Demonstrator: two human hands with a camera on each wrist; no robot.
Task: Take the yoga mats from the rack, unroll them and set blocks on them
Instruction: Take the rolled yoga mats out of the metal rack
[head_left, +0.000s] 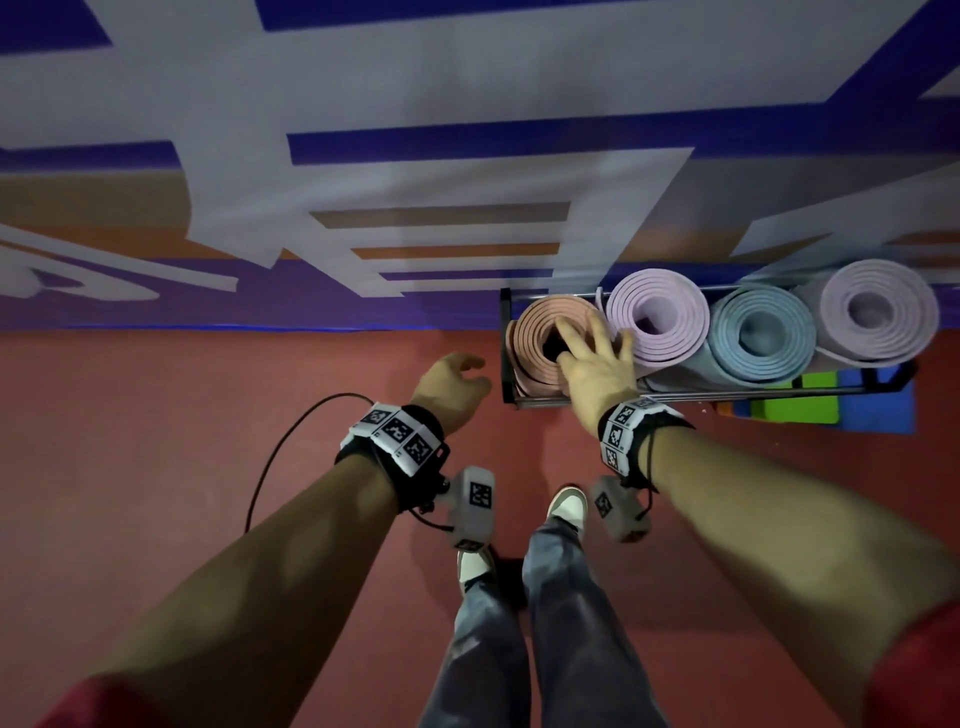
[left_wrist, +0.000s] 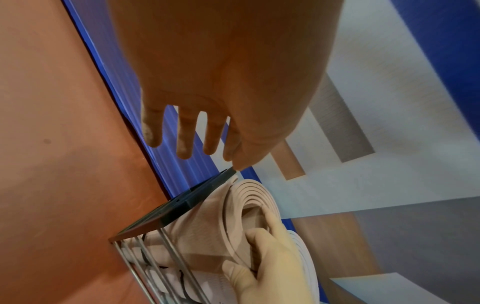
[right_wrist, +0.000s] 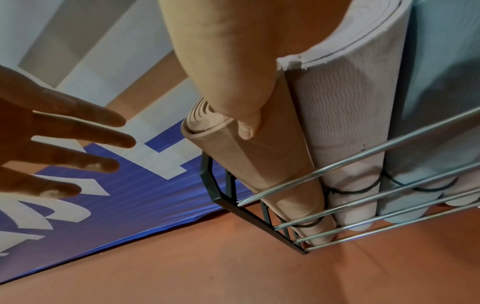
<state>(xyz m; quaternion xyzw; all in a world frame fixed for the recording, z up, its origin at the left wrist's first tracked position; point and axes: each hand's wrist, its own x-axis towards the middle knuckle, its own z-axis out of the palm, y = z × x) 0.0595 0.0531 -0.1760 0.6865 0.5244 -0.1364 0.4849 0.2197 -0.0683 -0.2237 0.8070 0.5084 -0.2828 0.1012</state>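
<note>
The right hand (head_left: 592, 358) lies on the top end of the peach mat (head_left: 540, 332), with a finger hooked into its hollow core and the thumb on the outside of the roll, so it pinches the layers at the rim. The left hand (head_left: 452, 387) hangs just beside the rack (head_left: 506, 364), fingers spread and holding nothing. The peach mat stands upright at the left end of the rack, against the wall. It looks like soft foam, probably light but long and floppy, and the loose spiral may telescope if it is pulled only by the inner layers. A safer hold is likely around the whole roll, with the free hand on its side. Four rolled mats stand in the rack: the peach one, a pink mat (head_left: 657, 317), a blue mat (head_left: 761, 332) and a lilac mat (head_left: 878, 312). Coloured blocks (head_left: 815, 405) lie under the rack; their number is not clear.
</note>
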